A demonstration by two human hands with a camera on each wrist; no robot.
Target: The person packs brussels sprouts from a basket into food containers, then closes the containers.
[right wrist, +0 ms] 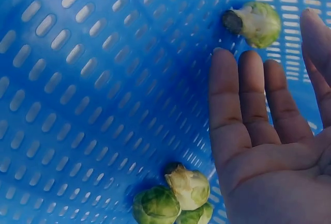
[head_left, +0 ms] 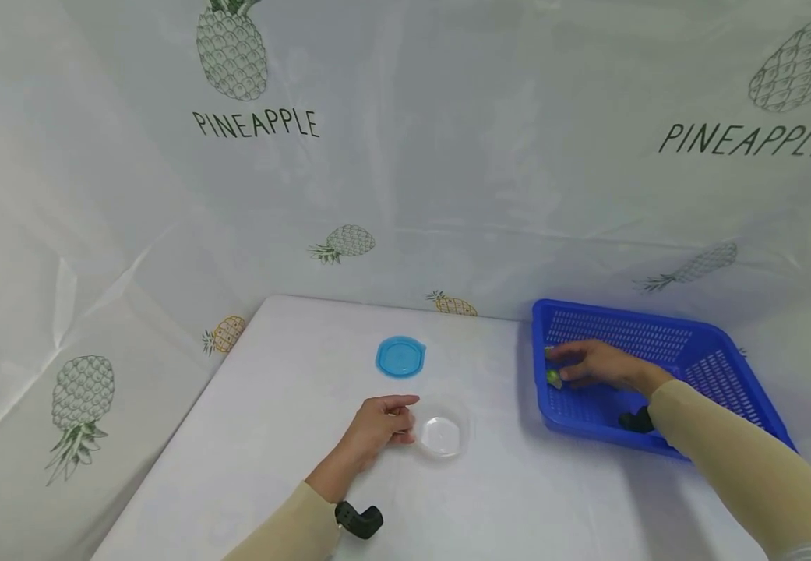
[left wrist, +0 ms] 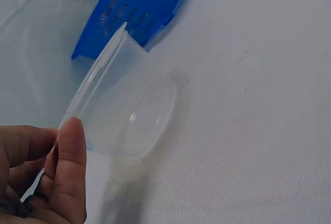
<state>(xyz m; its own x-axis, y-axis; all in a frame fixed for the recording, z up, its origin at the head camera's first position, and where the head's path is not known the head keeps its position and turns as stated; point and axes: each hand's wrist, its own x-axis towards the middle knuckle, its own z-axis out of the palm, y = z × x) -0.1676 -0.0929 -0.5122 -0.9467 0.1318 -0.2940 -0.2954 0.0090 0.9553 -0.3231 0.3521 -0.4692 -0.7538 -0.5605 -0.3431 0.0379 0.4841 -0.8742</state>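
Note:
My left hand (head_left: 377, 425) pinches the rim of a clear plastic bowl (head_left: 440, 438) between thumb and fingers. In the left wrist view the thumb and index finger (left wrist: 71, 167) close on the edge of that see-through bowl (left wrist: 139, 107). My right hand (head_left: 597, 365) reaches into a blue basket (head_left: 615, 321). Its fingers are spread and hold nothing in the right wrist view. One Brussels sprout (right wrist: 262, 25) lies just beyond those fingertips (right wrist: 225, 66). Three more Brussels sprouts (right wrist: 190, 188) sit together at the bottom of that view.
A round blue lid (head_left: 400, 357) lies on the white table (head_left: 258, 436) behind the bowl. The basket stands at the table's right side, against a pineapple-printed sheet (head_left: 447, 195) hanging behind. Dark wrist cameras (head_left: 359, 520) are worn on both wrists.

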